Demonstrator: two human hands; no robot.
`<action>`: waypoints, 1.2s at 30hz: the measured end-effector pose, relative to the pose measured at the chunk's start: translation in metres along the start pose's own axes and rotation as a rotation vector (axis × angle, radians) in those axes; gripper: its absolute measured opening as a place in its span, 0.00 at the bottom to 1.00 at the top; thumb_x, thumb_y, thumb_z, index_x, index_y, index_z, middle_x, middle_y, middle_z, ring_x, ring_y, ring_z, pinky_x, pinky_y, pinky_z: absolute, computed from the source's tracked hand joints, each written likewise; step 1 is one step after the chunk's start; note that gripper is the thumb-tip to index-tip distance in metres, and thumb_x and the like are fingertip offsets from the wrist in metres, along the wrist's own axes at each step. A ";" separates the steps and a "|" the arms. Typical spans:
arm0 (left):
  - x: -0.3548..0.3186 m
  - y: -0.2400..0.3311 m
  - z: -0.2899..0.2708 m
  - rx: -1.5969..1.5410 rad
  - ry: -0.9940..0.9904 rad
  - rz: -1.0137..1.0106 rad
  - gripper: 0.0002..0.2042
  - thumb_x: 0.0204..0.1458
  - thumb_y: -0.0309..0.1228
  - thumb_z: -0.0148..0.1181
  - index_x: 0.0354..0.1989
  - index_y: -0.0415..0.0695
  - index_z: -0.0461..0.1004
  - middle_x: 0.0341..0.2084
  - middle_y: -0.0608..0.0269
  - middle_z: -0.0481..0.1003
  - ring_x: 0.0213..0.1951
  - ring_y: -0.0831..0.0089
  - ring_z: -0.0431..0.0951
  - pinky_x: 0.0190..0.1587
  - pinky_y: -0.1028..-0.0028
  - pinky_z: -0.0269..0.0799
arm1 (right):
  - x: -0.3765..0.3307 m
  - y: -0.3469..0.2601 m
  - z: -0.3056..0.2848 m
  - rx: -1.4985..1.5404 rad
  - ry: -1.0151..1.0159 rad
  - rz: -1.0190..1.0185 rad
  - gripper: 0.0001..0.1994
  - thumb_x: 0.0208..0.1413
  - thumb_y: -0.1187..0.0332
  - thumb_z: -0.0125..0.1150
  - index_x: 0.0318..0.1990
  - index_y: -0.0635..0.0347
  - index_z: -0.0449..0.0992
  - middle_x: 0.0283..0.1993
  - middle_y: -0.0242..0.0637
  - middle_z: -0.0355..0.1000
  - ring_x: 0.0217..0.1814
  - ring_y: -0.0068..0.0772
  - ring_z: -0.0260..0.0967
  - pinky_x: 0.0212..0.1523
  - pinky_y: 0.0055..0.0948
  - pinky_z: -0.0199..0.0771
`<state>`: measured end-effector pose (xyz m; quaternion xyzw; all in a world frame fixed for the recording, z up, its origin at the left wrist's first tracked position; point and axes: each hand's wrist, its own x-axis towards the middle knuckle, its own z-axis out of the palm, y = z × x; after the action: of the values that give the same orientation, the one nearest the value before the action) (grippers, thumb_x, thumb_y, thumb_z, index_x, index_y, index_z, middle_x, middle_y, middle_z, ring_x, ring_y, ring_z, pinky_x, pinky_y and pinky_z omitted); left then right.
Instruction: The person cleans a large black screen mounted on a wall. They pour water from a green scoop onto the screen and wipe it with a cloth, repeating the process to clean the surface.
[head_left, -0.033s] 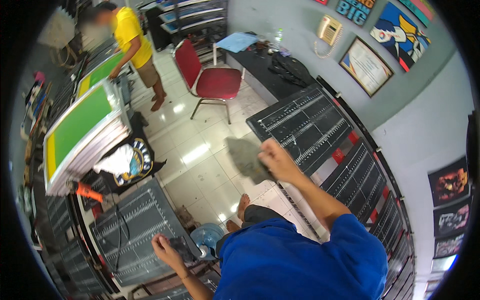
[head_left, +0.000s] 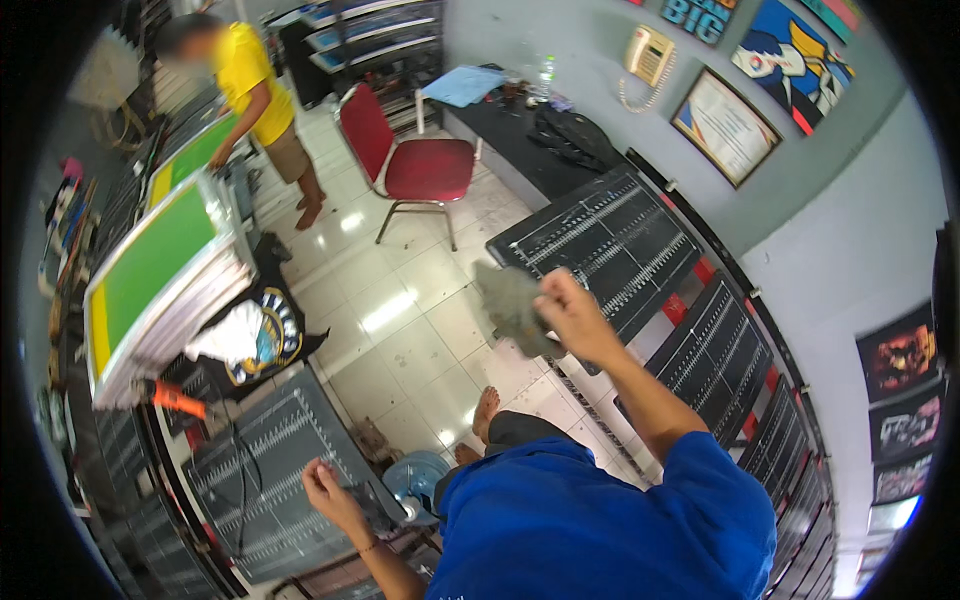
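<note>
A dull grey-green cloth point(head_left: 512, 308) hangs from the closed fingers of my right hand point(head_left: 575, 315). It is in the air over the tiled floor, just left of a dark platen board point(head_left: 605, 245) with white ruler marks. My left hand point(head_left: 333, 498) is held low on the left, fingers loosely bent and apart, with nothing in it. Beneath or beside that hand are another marked platen board point(head_left: 270, 470) and a dark object point(head_left: 372, 508) I cannot make out. A blue water jug point(head_left: 415, 475) stands between the board and my legs.
Framed green screens point(head_left: 160, 260) are stacked at left, near an orange-handled tool point(head_left: 178, 398) with a cable. A red chair point(head_left: 430, 170) stands ahead by a black desk point(head_left: 520, 140). A person in yellow point(head_left: 250, 75) works at far left. More marked boards point(head_left: 710, 345) line the right.
My right hand and the cloth have shifted a little to the right, and the cloth has changed shape. My left hand has risen slightly.
</note>
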<state>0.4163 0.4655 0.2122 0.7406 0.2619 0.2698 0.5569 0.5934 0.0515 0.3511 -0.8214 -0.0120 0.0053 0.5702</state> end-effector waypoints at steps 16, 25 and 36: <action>0.136 -0.019 0.307 0.194 -1.019 0.039 0.10 0.66 0.31 0.53 0.47 0.37 0.75 0.36 0.58 0.79 0.37 0.72 0.78 0.43 0.73 0.74 | 0.057 0.180 -0.110 -0.494 0.538 0.063 0.29 0.56 0.65 0.65 0.65 0.59 0.67 0.72 0.54 0.58 0.73 0.54 0.58 0.69 0.44 0.62; 0.251 0.000 0.465 0.395 -1.471 0.205 0.10 0.66 0.30 0.53 0.47 0.35 0.75 0.36 0.57 0.80 0.36 0.71 0.78 0.42 0.71 0.75 | 0.214 0.216 0.060 -0.752 0.571 0.332 0.31 0.54 0.66 0.60 0.68 0.56 0.66 0.75 0.47 0.55 0.76 0.49 0.53 0.72 0.48 0.56; 0.409 -0.136 0.552 0.550 -1.376 -0.360 0.12 0.65 0.37 0.51 0.46 0.41 0.74 0.34 0.61 0.79 0.32 0.73 0.79 0.32 0.74 0.74 | 0.058 0.216 0.061 -0.951 1.001 0.885 0.28 0.49 0.69 0.62 0.61 0.50 0.74 0.63 0.45 0.70 0.67 0.50 0.65 0.70 0.51 0.57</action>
<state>1.0792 0.4026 -0.0039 0.7997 0.0302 -0.4226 0.4255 0.6527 0.0350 0.1274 -0.8092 0.5681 -0.1430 0.0441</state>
